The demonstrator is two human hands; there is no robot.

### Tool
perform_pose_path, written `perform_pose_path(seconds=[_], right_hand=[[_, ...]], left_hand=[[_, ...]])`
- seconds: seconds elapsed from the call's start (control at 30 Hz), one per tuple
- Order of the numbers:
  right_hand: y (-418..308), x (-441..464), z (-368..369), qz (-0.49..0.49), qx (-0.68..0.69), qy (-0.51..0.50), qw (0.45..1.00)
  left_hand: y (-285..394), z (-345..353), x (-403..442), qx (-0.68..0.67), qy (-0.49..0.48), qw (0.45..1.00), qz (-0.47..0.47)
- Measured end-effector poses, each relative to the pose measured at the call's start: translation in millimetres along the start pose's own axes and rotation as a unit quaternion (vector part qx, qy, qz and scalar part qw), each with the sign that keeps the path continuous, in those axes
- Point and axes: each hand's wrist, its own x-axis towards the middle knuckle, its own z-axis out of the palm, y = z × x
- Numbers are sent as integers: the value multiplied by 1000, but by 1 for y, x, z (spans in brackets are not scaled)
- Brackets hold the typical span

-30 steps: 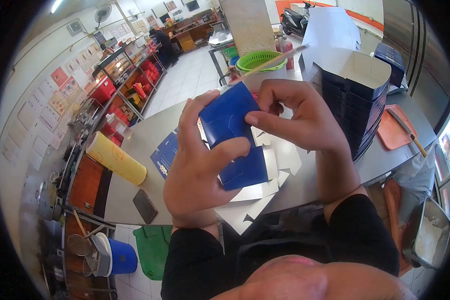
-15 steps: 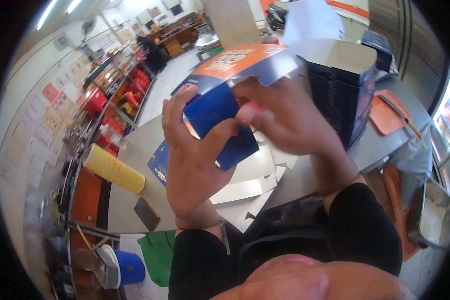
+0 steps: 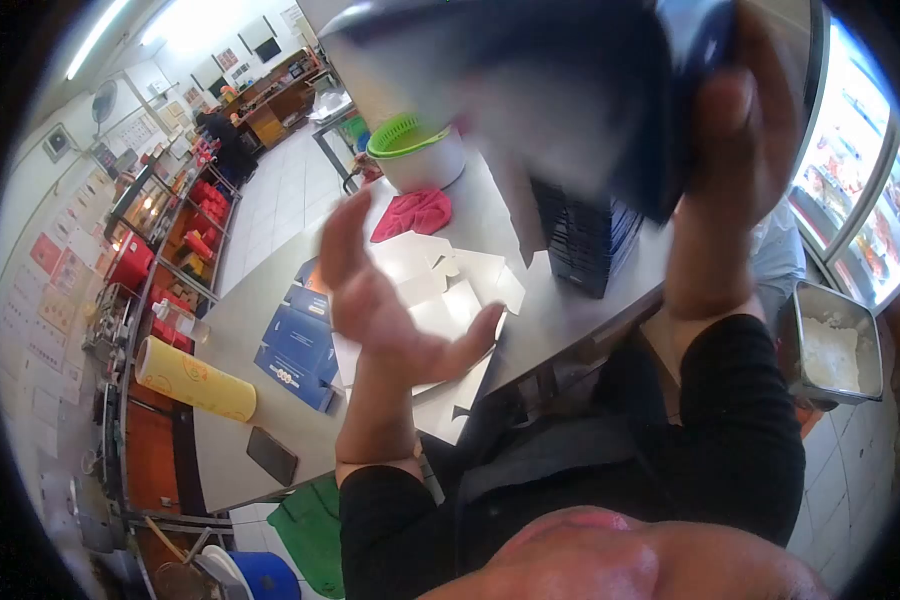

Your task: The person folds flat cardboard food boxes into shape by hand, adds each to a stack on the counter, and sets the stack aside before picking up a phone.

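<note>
My right hand (image 3: 735,150) grips a dark blue folded cardboard box (image 3: 590,100) by its right side, held high near the camera. The box is smeared by motion, and its pale inside partly shows. Beneath it stands a stack of dark boxes (image 3: 575,245), its upper part hidden. My left hand (image 3: 385,315) is raised with thumb and fingers spread, holding nothing. Below that hand lie flat white box blanks (image 3: 440,275) in a loose pile. A blue printed blank (image 3: 300,345) lies to their left.
A yellow roll (image 3: 198,380) and a phone (image 3: 272,455) lie on the table's left side. Farther back are a pink cloth (image 3: 412,212) and a white tub (image 3: 430,170) with a green basket (image 3: 405,136). A metal pan of white powder (image 3: 832,350) stands at right.
My two hands have parted. The right has carried the box up and right, over the stack; the left has let go and opened. The view has swung to the right.
</note>
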Motion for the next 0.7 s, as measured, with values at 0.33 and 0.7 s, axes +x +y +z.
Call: perform_pose_path(seconds=[0.33, 0.7], right_hand=[[25, 142, -28, 175, -399, -348, 830], [100, 86, -25, 14, -495, -554, 669]], left_hand=[[-48, 129, 46, 83, -210, 974, -19], [-22, 161, 66, 38, -97, 994, -33]])
